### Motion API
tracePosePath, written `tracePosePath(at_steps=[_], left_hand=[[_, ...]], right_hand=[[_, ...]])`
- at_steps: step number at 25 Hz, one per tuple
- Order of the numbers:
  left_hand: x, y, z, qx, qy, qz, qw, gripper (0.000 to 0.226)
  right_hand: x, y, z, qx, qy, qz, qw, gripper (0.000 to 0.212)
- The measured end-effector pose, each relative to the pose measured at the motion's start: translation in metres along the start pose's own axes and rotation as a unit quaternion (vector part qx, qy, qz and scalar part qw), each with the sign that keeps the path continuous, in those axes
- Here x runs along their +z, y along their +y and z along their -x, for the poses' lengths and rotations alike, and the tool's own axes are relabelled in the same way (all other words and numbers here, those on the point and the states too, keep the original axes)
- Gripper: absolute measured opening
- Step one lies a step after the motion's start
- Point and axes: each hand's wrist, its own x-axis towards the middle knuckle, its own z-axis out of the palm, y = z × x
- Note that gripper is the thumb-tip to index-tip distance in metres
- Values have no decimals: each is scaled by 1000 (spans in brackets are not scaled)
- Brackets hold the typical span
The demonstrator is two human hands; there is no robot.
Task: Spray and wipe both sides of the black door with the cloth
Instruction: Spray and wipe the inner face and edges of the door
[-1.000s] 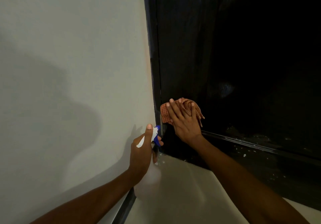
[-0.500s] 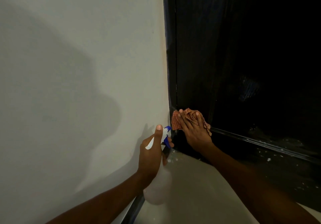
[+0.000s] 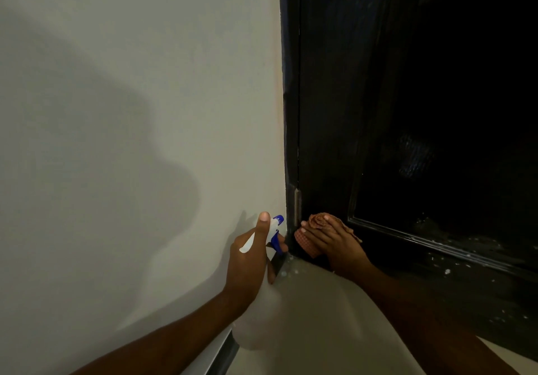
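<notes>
The black door [image 3: 329, 112] fills the right half of the view, with a recessed panel and white specks along its lower rail. My right hand [image 3: 337, 246] presses an orange checked cloth [image 3: 305, 239] against the door's bottom left corner, by the hinge edge; its fingers lie over the bunched cloth. My left hand [image 3: 250, 258] grips a white spray bottle [image 3: 259, 319] with a blue nozzle [image 3: 278, 220], thumb up along the head, held just left of the door edge.
A pale wall [image 3: 131, 112] takes up the left half and carries my shadow. A dark skirting strip [image 3: 224, 354] runs along its foot. The light floor [image 3: 320, 331] lies below my arms, with small wet drops near the door corner.
My right hand has slid the cloth down and left along the door, from the lower panel area to the bottom corner. The left hand and bottle kept their place beside the door edge.
</notes>
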Motion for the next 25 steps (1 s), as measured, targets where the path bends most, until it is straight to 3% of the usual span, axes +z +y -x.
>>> tracePosePath(at_steps=[4,7,10,14,19,25], left_hand=[[0,1,-8,-17,-17,-4,1000,80],[2,9,-4,-12,-23,33,999,63],[3,11,1,3,-18,34,999,42],[4,0,4,22,-20,28,999,37],[9,-5,1,10,-14,28,999,52],[17,-6,-5,22,-21,17,999,48]], right_hand=[[-33,29,-7,109,109,-39,987,94],[-74,49,-25,202,180,-70,960,89],[-102,43,-52,246,181,-119,945,91],[-101,27,-78,203,169,-119,957,99],[-73,8,-73,164,147,-114,969,108],[-74,31,-65,83,204,-81,972,84]])
